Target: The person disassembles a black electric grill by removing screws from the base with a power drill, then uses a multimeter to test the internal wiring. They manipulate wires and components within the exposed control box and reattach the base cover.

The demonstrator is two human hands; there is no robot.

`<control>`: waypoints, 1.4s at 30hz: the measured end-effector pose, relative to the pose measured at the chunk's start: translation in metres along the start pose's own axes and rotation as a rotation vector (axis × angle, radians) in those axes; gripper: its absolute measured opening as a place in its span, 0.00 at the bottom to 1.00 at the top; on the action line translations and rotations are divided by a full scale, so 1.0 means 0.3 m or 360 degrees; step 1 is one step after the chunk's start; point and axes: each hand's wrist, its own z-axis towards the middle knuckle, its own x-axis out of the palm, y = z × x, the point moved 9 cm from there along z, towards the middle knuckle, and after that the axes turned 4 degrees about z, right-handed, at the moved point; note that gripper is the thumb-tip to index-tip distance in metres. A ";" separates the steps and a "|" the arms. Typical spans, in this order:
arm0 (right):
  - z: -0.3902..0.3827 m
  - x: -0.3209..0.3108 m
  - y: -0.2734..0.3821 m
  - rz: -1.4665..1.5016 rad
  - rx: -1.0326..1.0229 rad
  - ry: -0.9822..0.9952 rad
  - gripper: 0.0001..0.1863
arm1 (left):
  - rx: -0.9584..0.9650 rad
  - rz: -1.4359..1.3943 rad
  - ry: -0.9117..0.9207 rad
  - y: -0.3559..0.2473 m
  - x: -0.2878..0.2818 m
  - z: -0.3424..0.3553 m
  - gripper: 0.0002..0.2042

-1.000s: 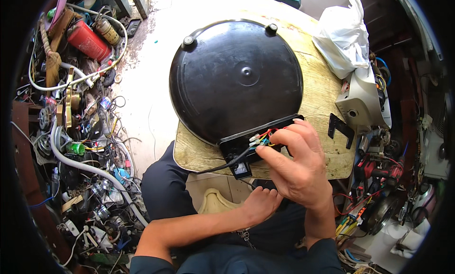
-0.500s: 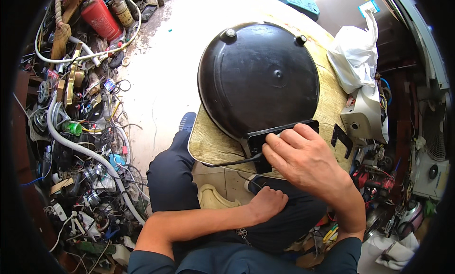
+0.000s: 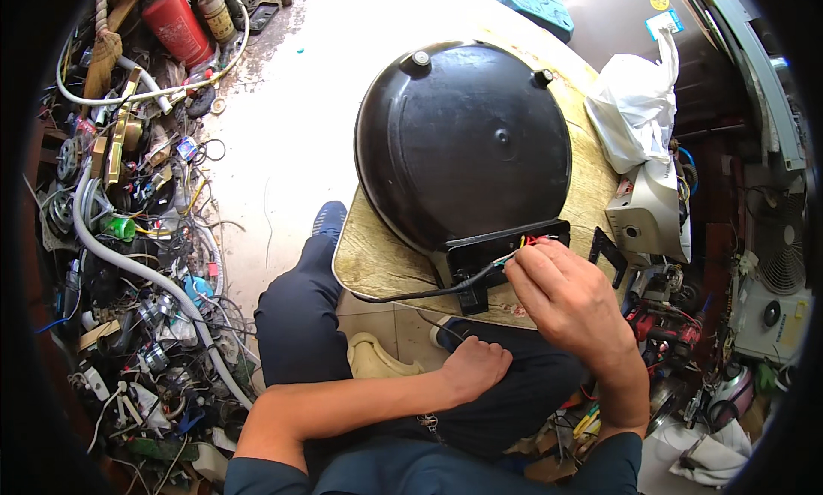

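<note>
A large round black appliance body (image 3: 463, 144), likely an electric pan, lies upside down on a wood-patterned tabletop (image 3: 386, 264), short feet up. At its near edge is an open black box-like housing (image 3: 463, 259). My right hand (image 3: 561, 289) pinches thin coloured wires (image 3: 531, 240) over this housing. They continue from a thick black power cord (image 3: 399, 296) along the table's near edge. My left hand (image 3: 477, 371) is closed in a loose fist over my thigh, a thin dark cord (image 3: 437, 325) close by. Its palm side is hidden.
A black angular plastic piece (image 3: 607, 257) lies at the table's right edge, near a white plastic bag (image 3: 634, 114) and a beige appliance housing (image 3: 650, 210). A heap of cables and parts (image 3: 154, 306) covers the left floor. A cream stool (image 3: 377, 358) shows below.
My right hand has shifted slightly right and down, uncovering more of the housing; coloured wires now show at its fingertips. My left hand stays over the thigh. The view has shifted slightly.
</note>
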 end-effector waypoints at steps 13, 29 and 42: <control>-0.122 0.057 -0.013 0.0057 0.0166 -0.0307 0.18 | -0.0058 0.0001 0.0130 0.028 0.026 -0.017 0.05; -0.356 -0.030 0.050 -0.0018 0.0374 -0.0944 0.16 | -0.0006 -0.0143 -0.0105 0.028 0.011 0.068 0.17; -1.953 0.126 -0.151 0.0662 0.2280 -0.2457 0.16 | -0.0014 0.0114 0.0472 0.030 0.125 0.044 0.21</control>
